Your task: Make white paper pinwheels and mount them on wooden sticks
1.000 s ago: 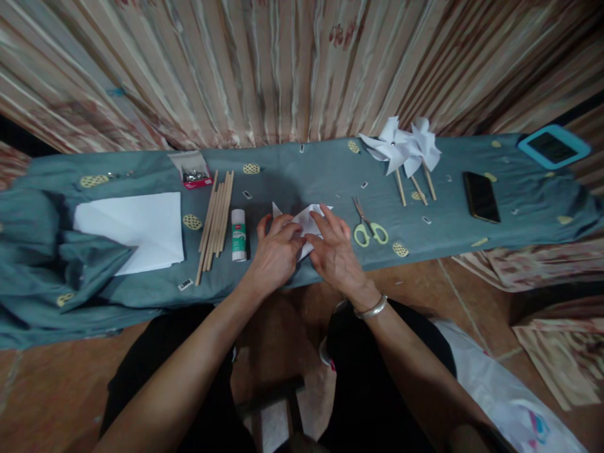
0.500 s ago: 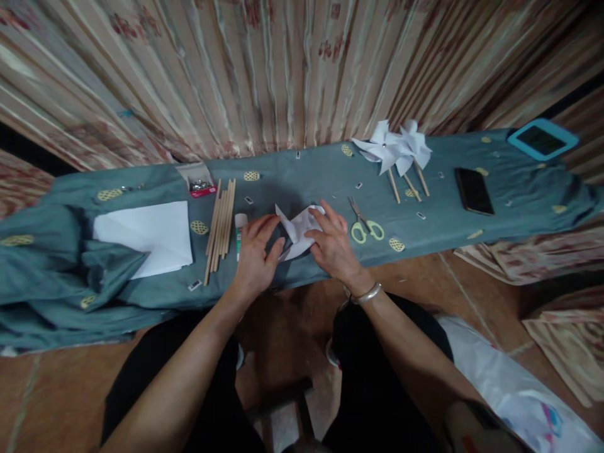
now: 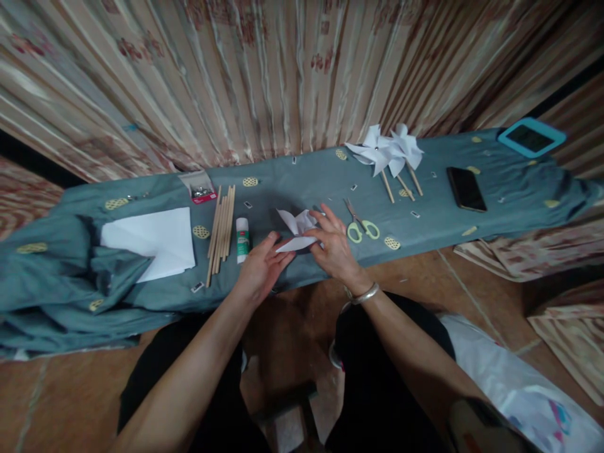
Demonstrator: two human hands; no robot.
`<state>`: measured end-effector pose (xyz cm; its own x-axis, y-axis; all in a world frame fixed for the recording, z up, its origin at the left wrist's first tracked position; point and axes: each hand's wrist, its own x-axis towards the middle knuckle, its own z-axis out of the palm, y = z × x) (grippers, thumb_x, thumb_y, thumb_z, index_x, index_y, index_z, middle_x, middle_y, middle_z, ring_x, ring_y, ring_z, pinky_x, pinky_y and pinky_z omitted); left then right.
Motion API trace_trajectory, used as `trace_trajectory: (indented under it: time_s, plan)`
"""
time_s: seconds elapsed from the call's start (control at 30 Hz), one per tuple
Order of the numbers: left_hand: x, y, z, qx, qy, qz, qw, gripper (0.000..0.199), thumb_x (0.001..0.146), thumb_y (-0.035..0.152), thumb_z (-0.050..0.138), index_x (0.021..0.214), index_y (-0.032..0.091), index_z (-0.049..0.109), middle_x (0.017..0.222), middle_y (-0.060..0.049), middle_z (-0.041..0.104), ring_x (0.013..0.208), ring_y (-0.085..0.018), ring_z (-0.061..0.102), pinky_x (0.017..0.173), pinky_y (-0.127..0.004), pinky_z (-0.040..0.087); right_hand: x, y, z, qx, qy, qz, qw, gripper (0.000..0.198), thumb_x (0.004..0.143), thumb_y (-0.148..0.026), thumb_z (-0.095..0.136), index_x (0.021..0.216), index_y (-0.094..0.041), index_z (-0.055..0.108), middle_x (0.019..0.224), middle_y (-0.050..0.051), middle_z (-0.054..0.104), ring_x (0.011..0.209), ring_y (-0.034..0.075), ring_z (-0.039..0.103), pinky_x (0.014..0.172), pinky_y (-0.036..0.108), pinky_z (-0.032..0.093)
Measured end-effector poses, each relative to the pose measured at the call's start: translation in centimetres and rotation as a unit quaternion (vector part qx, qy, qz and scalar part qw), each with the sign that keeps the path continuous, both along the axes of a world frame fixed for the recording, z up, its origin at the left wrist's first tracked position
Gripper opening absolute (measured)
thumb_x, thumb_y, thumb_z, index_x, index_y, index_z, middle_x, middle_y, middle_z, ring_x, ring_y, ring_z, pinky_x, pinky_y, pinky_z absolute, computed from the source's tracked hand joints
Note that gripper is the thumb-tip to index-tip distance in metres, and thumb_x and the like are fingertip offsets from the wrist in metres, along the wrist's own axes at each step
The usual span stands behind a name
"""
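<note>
A white paper pinwheel point(image 3: 296, 224), its blades curved inward, is held above the cloth between my hands. My right hand point(image 3: 334, 242), with a silver bangle at the wrist, pinches it near its centre and right side. My left hand point(image 3: 264, 264) is turned partly palm-up, its fingers stretched at the lower left blade and the thumb apart; the fingertips touch or sit just under the paper. A glue stick point(image 3: 242, 240) stands by my left hand on the tabletop cloth. Scissors point(image 3: 361, 225) with light green handles lie to the right of my right hand.
Several wooden sticks point(image 3: 221, 236), white paper sheets point(image 3: 155, 242) and an open box of metal pins point(image 3: 202, 190) are on the left. Finished pinwheels on sticks point(image 3: 384, 151), a dark phone point(image 3: 466, 189) and a blue-framed tablet point(image 3: 532, 137) lie right. A curtain point(image 3: 274, 82) hangs behind.
My left hand has rolled from palm-down to partly palm-up and moved beneath the lower blade. The pinwheel's blades show more clearly, and the glue stick is uncovered. My right hand keeps its pinch.
</note>
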<state>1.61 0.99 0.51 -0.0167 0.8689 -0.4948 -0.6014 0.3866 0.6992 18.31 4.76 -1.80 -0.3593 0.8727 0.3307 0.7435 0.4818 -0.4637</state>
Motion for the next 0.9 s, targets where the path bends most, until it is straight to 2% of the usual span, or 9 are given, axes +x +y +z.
trace_trajectory:
  time_s: [0.27, 0.47, 0.6, 0.73, 0.9]
  plan:
    - [0.5, 1.2, -0.4, -0.008, -0.043, -0.021, 0.999, 0.012, 0.084, 0.019, 0.060, 0.084, 0.010, 0.067, 0.082, -0.008, 0.074, 0.078, -0.015, 0.069, 0.084, -0.030, 0.053, -0.2, -0.8, 0.2, 0.027, -0.013, 0.008, 1.000, 0.032, 0.081, -0.009, 0.048, 0.099, -0.021, 0.071, 0.142, 0.007, 0.052, 0.145, 0.027, 0.025, 0.110, 0.052, 0.029]
    - [0.5, 1.3, -0.3, -0.011, -0.032, -0.024, 0.999, 0.013, 0.074, 0.019, 0.069, 0.081, 0.008, 0.070, 0.075, -0.007, 0.073, 0.069, -0.015, 0.066, 0.069, -0.024, 0.050, -0.4, -1.5, 0.1, 0.088, -0.032, 0.020, 0.995, 0.029, 0.084, -0.009, 0.047, 0.100, -0.021, 0.069, 0.144, 0.009, 0.050, 0.146, 0.027, 0.022, 0.111, 0.050, 0.027]
    - [0.2, 1.2, -0.3, 0.018, -0.024, -0.035, 0.999, 0.025, 0.066, 0.025, 0.077, 0.083, 0.009, 0.071, 0.073, -0.006, 0.073, 0.069, -0.016, 0.066, 0.068, -0.025, 0.049, -0.3, -2.4, 0.5, 0.124, -0.042, 0.036, 0.991, 0.031, 0.087, -0.011, 0.046, 0.110, -0.022, 0.063, 0.151, 0.009, 0.041, 0.148, 0.026, 0.016, 0.112, 0.051, 0.026]
    - [-0.2, 1.0, 0.3, 0.076, -0.026, -0.056, 0.995, 0.037, 0.060, 0.028, 0.082, 0.091, 0.011, 0.071, 0.079, -0.005, 0.074, 0.070, -0.015, 0.066, 0.069, -0.024, 0.049, -0.3, -3.1, 1.1, 0.128, -0.055, 0.055, 0.989, 0.044, 0.085, -0.010, 0.048, 0.128, -0.022, 0.053, 0.157, 0.011, 0.029, 0.149, 0.028, 0.010, 0.112, 0.054, 0.025]
    - [-0.5, 0.8, 1.4, 0.099, -0.015, -0.060, 0.993, 0.038, 0.053, 0.024, 0.085, 0.086, 0.012, 0.071, 0.083, -0.005, 0.075, 0.071, -0.017, 0.068, 0.073, -0.027, 0.051, -0.6, -3.7, 1.9, 0.124, -0.059, 0.053, 0.989, 0.059, 0.081, -0.007, 0.049, 0.138, -0.024, 0.044, 0.160, 0.009, 0.020, 0.149, 0.031, 0.008, 0.112, 0.056, 0.025]
